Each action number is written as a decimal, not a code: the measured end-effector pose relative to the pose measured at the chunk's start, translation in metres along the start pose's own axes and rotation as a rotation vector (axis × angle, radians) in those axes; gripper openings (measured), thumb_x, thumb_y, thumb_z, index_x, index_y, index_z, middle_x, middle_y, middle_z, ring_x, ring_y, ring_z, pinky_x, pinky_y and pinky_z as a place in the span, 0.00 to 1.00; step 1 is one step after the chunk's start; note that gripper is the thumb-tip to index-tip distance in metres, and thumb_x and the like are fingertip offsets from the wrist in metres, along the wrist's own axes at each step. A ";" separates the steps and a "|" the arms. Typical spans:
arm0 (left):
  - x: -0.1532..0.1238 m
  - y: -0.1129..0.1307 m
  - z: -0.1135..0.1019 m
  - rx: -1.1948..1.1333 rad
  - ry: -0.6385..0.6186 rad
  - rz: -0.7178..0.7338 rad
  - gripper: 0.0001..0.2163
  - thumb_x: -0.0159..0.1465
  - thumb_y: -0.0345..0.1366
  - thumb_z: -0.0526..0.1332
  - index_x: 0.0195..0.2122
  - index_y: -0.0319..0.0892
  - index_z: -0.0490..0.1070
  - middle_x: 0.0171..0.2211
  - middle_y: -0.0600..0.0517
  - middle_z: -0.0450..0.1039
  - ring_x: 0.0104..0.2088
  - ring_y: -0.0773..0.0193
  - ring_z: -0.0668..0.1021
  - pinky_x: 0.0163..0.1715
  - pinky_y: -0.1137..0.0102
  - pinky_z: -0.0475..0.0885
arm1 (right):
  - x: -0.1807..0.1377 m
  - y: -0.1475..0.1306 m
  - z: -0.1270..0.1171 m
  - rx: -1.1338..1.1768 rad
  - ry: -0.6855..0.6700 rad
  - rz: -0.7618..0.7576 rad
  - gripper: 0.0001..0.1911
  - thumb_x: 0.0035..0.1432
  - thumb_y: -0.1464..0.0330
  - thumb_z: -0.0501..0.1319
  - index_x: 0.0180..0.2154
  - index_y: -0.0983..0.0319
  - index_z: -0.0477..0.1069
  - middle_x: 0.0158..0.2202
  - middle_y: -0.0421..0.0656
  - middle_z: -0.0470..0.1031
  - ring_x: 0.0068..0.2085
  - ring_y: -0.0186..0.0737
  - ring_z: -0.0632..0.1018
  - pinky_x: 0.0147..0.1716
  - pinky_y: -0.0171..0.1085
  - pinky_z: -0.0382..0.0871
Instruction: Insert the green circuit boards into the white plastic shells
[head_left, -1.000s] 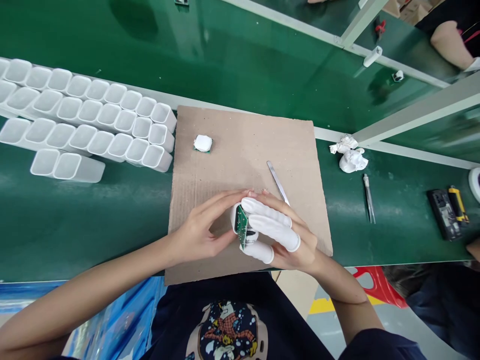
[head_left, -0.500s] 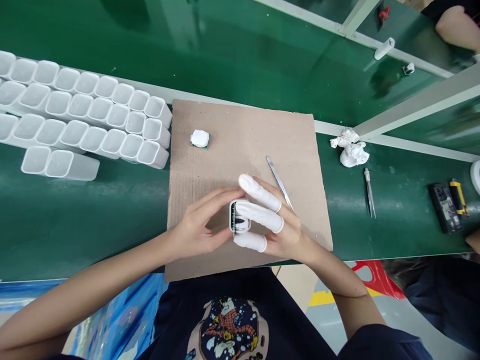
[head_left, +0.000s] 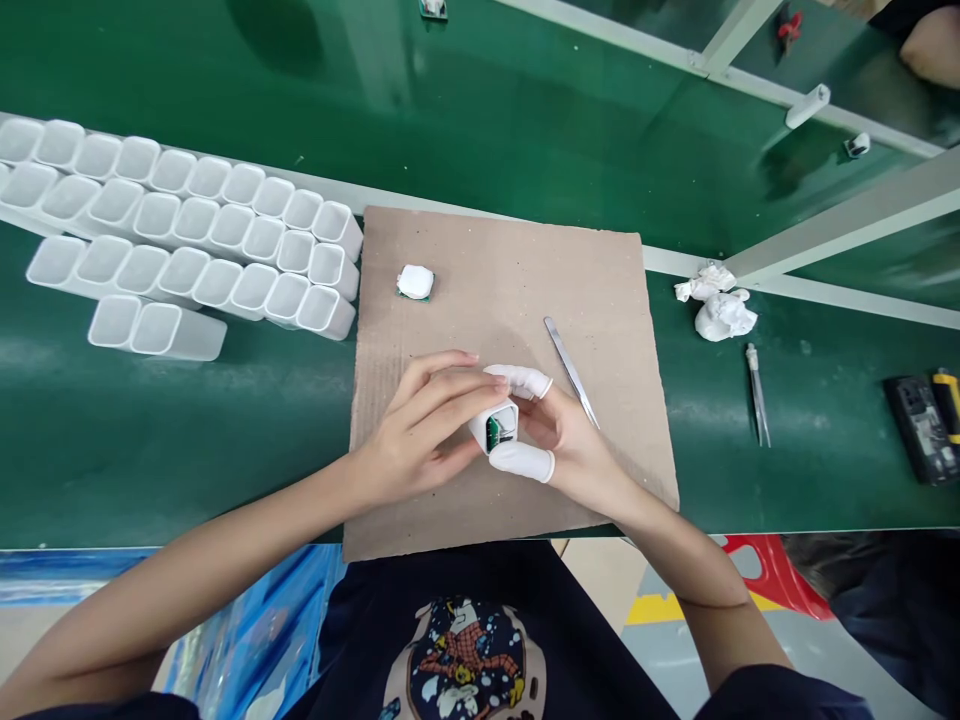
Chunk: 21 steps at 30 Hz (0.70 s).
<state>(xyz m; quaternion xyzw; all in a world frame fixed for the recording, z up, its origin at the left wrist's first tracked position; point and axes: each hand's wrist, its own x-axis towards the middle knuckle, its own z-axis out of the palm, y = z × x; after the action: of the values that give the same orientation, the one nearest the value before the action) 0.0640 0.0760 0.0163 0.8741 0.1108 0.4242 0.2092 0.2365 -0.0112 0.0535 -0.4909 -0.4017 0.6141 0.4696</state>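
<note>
Both your hands meet at the centre of the frame over the cardboard (head_left: 487, 290): your left hand (head_left: 420, 430) closes its grip on the shell (head_left: 496, 425), a small white open casing, and your right hand (head_left: 562, 445), with white finger cots (head_left: 523, 462), pinches it from the other side. Inside the shell's open mouth a green board (head_left: 493, 433) shows; no writing on it can be read. In the upper left of the frame, rows of empty white shells (head_left: 195, 240) lie on their sides on the green surface (head_left: 225, 420), mouths toward you, touching the cardboard's left edge. A white cap (head_left: 415, 282) lies on the cardboard above your hands, and tweezers (head_left: 571, 372) lie just right of your right fingers. Further right on the surface sit crumpled white wads (head_left: 716, 305), a second pair of tweezers (head_left: 757, 408) and a black and yellow device (head_left: 926, 425) at the frame's edge. Another person's arm (head_left: 934, 45) shows in the upper right corner.
</note>
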 end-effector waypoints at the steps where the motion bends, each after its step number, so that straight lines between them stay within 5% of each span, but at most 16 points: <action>1: 0.000 0.000 0.000 -0.001 -0.001 0.008 0.21 0.65 0.31 0.64 0.59 0.41 0.67 0.48 0.44 0.78 0.54 0.52 0.75 0.52 0.56 0.75 | 0.001 0.001 0.000 0.029 0.005 0.001 0.32 0.49 0.60 0.76 0.53 0.56 0.67 0.54 0.44 0.75 0.54 0.44 0.77 0.59 0.45 0.71; 9: -0.003 0.002 0.001 -0.012 -0.038 -0.050 0.24 0.66 0.36 0.64 0.63 0.45 0.63 0.47 0.44 0.77 0.52 0.51 0.76 0.49 0.56 0.77 | 0.008 0.018 0.000 0.086 -0.003 -0.084 0.30 0.48 0.59 0.76 0.51 0.58 0.71 0.44 0.42 0.79 0.42 0.38 0.81 0.47 0.41 0.77; 14: -0.002 -0.001 0.001 -0.014 -0.027 -0.062 0.25 0.66 0.36 0.64 0.64 0.47 0.62 0.47 0.44 0.77 0.50 0.51 0.78 0.48 0.56 0.77 | 0.006 0.014 -0.007 -0.078 0.064 -0.193 0.26 0.56 0.57 0.71 0.54 0.58 0.72 0.52 0.46 0.79 0.52 0.43 0.80 0.54 0.44 0.75; 17: 0.000 -0.002 0.000 -0.019 -0.042 -0.072 0.25 0.66 0.32 0.63 0.64 0.47 0.62 0.48 0.44 0.77 0.48 0.53 0.79 0.47 0.57 0.77 | 0.005 0.004 -0.017 -0.210 0.116 -0.233 0.14 0.62 0.59 0.66 0.47 0.58 0.78 0.47 0.44 0.82 0.49 0.42 0.82 0.52 0.43 0.77; 21: 0.000 -0.003 0.000 0.012 -0.064 -0.081 0.25 0.66 0.30 0.63 0.64 0.45 0.61 0.49 0.43 0.76 0.48 0.53 0.78 0.48 0.57 0.76 | 0.006 -0.001 -0.023 -0.312 0.121 -0.199 0.08 0.57 0.62 0.70 0.38 0.59 0.81 0.38 0.42 0.84 0.41 0.42 0.84 0.45 0.42 0.80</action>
<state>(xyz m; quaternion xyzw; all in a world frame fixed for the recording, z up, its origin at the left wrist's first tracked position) 0.0640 0.0784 0.0144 0.8833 0.1418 0.3864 0.2245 0.2587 -0.0044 0.0482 -0.5517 -0.5096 0.4644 0.4694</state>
